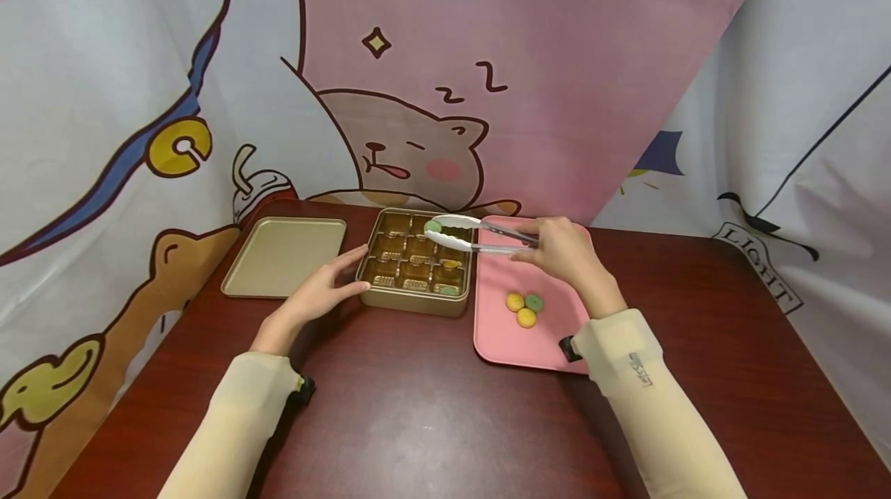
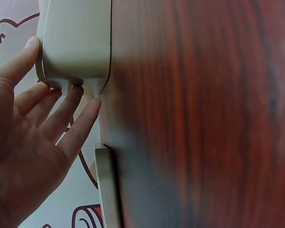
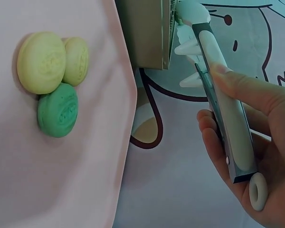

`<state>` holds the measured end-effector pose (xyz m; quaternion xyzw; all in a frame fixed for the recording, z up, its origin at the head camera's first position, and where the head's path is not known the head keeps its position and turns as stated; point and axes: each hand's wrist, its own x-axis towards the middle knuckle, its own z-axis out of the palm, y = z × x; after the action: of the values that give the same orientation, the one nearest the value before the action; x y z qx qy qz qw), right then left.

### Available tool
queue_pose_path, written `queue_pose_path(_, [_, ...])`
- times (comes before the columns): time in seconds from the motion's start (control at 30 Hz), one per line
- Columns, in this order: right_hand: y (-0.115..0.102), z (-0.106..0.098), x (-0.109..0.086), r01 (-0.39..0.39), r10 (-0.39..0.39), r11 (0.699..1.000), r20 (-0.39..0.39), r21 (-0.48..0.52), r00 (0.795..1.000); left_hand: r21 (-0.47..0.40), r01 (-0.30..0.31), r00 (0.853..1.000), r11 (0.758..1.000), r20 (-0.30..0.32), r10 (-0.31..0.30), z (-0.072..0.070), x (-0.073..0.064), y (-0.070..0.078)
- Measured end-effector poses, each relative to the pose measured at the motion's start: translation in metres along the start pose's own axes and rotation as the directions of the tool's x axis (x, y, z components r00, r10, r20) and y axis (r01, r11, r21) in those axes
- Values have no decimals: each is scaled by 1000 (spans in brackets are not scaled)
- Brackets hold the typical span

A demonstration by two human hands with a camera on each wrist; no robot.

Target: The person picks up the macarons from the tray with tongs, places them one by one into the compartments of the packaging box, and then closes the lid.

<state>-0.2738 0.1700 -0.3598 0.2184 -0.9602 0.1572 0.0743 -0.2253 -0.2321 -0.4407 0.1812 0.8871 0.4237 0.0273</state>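
My right hand [image 1: 560, 247] grips metal tongs [image 3: 230, 109] with white tips. Between the tips is a green macaron [image 1: 432, 227], held over the back of a gold box [image 1: 415, 301] divided into compartments. In its right column lie a yellow macaron [image 1: 451, 264] and, at the front, a green one [image 1: 448, 291]. With fingers extended, my left hand [image 1: 322, 292] touches the box's left side; the left wrist view shows the thumb at the rim and fingertips against the wall [image 2: 76, 52]. Two yellow macarons [image 1: 526, 318] and a green macaron [image 1: 534, 303] sit together on a pink tray [image 1: 497, 336].
Left of the box a flat gold lid [image 1: 284, 258] lies on the dark red wooden table [image 1: 418, 406]. The pink tray stands close along the box's right side. A printed cartoon cloth [image 1: 557, 81] hangs behind and at both sides of the table.
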Motion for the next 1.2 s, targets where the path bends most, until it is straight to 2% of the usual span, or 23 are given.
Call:
queue_pose_path(0.6, [-1, 2, 10, -16, 16, 1000, 29, 12, 999, 2, 8, 1000, 1000, 2, -8, 1, 1, 3])
queue_pose_path(1.03, [2, -7, 1, -63, 62, 997, 26, 35, 998, -10, 9, 1000, 1000, 6, -9, 0, 0, 2])
queue_pose_path(1.2, [7, -9, -4, -55, 54, 997, 14, 48, 998, -8, 10, 1000, 1000, 5, -10, 0, 0, 1])
